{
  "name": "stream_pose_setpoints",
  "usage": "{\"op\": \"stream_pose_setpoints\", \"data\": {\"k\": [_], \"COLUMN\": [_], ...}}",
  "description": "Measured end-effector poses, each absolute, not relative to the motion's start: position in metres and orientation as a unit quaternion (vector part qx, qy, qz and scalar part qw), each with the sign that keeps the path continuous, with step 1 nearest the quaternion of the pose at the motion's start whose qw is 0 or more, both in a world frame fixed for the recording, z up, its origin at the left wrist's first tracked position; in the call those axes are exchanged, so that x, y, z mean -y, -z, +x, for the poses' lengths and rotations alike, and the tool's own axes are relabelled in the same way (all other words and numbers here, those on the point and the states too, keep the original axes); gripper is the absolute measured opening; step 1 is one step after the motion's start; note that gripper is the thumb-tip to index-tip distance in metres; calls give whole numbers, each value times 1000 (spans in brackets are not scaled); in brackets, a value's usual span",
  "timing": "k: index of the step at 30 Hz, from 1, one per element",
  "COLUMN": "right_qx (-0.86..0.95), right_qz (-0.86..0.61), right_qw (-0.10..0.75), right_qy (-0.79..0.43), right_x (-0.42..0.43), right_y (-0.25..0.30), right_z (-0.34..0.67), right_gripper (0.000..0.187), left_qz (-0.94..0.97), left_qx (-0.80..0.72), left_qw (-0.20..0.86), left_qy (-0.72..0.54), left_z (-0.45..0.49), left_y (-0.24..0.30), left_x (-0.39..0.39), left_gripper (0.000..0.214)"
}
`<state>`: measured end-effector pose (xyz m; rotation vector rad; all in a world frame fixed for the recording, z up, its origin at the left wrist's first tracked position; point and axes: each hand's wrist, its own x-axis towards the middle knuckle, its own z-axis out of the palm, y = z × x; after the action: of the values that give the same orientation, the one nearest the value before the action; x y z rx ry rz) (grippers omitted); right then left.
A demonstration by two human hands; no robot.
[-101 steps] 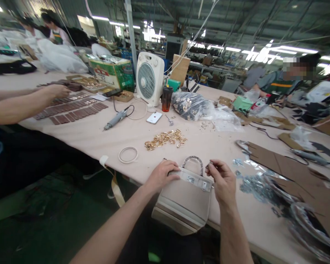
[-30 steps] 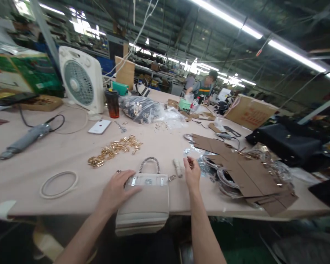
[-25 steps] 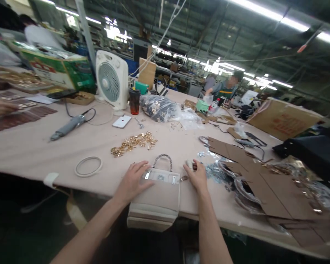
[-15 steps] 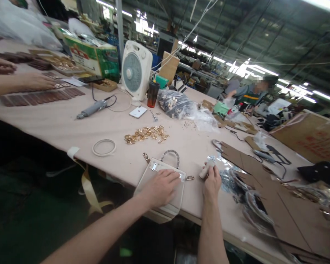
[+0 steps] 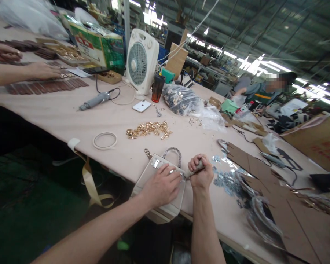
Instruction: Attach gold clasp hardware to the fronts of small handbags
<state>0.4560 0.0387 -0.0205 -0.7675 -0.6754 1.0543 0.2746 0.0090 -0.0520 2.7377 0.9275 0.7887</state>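
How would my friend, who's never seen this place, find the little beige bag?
Find the long table topped with pinkish cloth, then its near edge. Under the person's left hand lies the boxy beige bag. Unlike the flat brown sheets to its right, it's thick and pale.

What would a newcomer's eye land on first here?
Probably the pale handbag at the table's near edge, with the left hand laid over it and the right hand gripping a small tool at its side. Beyond it lies a heap of gold-coloured metal pieces. Farther back stands a white fan.
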Motion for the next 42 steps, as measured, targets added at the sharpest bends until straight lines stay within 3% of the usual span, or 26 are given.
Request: {"op": "stream_pose_setpoints", "data": {"k": [7, 22, 29, 34, 42], "right_qx": [280, 407, 542, 579, 415], "right_qz": [-377, -399, -420, -403, -345], "right_qw": [757, 630, 619, 649, 772], "right_qy": [-454, -527, -383, -284, -335], "right_x": [-53, -63, -29, -7, -2], "right_y": [30, 29, 45, 52, 14], "right_z": [448, 448, 438, 430, 445], "right_gripper": [35, 28, 28, 28, 24], "left_qz": [911, 905, 894, 868, 887], "left_qx": [-308, -316, -317, -368, -374], "left_qw": [82, 97, 123, 148, 110], "left_qy": [-261, -268, -292, -299, -249], "left_z": [275, 277, 278, 281, 288], "left_y": [51, 50, 54, 56, 52], "left_x": [-13, -14, -14, -16, -21], "left_gripper": [35, 32, 33, 57, 66]}}
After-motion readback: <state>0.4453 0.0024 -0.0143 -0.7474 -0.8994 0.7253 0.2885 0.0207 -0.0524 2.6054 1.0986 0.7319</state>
